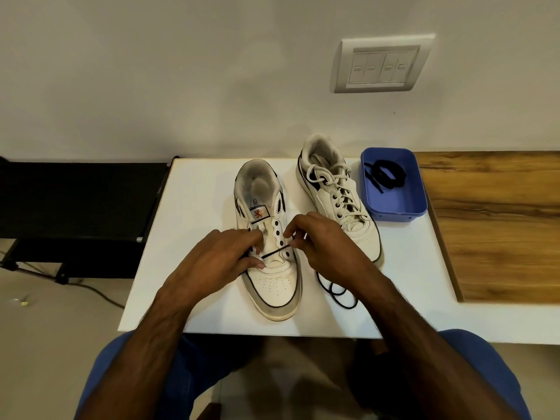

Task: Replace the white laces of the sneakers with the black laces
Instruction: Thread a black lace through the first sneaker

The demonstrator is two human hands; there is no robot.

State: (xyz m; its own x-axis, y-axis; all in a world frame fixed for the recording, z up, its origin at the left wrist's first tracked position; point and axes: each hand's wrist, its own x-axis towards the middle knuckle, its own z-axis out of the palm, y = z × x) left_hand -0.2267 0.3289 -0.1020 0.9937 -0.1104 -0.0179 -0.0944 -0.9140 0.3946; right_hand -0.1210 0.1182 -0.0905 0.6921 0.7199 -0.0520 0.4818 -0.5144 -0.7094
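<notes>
A white sneaker (272,286) with no white lace lies toe toward me on the white board (188,237). A black lace (274,252) crosses its lowest eyelets. My left hand (224,262) pinches the lace at the left eyelet row. My right hand (321,244) pinches the lace at the right eyelets, and the loose rest of the lace (336,291) coils on the board beneath my right wrist. A second sneaker (336,192), behind and to the right, is strung with white laces (325,177).
A blue plastic tray (403,204) at the back right holds another bundled black lace (386,174). A wooden tabletop (497,225) extends right. A wall with a switch plate (381,65) rises behind. Black stand and cables lie at left.
</notes>
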